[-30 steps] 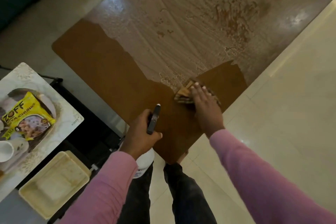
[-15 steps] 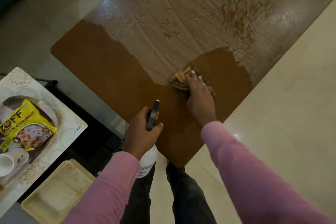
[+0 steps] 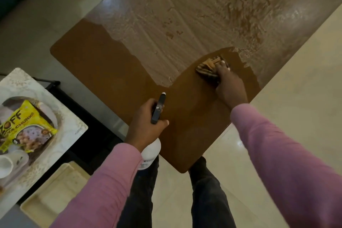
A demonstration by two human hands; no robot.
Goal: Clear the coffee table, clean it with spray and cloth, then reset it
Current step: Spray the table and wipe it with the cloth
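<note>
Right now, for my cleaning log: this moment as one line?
step: wiping | right hand: presses striped tan cloth on brown coffee table | left hand: grips white spray bottle | far tabletop: filmy

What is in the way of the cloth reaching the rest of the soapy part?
Nothing visible. The right hand presses the cloth on the coffee table at the edge of the soapy film, and no object lies on that film. The left hand holds the spray bottle nearer the person.

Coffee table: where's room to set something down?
Free: wiped brown wooden coffee table top, left corner to foam; also between left hand gripping white spray bottle and right hand on striped cloth. Crowded: patterned side tray, yellow snack packet.
</note>
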